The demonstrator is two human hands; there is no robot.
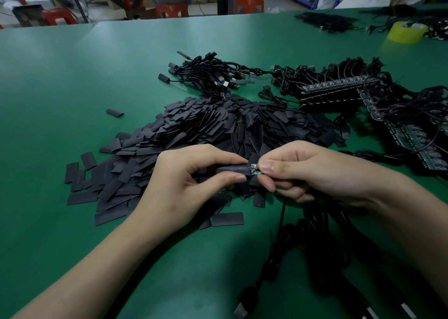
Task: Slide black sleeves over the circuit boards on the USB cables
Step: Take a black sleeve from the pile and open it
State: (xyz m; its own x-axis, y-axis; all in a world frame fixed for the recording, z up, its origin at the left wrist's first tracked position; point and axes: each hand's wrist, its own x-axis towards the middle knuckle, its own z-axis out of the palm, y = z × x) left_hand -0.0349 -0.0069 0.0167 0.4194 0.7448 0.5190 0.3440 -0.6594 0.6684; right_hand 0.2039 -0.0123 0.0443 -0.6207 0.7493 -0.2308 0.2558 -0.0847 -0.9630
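My left hand (191, 180) pinches a black sleeve (231, 169) between thumb and forefinger. My right hand (312, 171) pinches the small circuit board (255, 168) of a USB cable; a short part of the board with a red wire shows between the two hands, the rest sits inside the sleeve. The board's black cable (282, 212) hangs down from under my right hand to a bundle near the front edge. Behind my hands lies a big pile of flat black sleeves (218, 127).
Sleeved cables (206, 75) lie in a heap at the back middle. Bundles of cables with bare boards (339, 86) sit at the right. A yellow tape roll (404, 31) stands far right. The green table (72, 81) stretches to the left, with red stools beyond its far edge.
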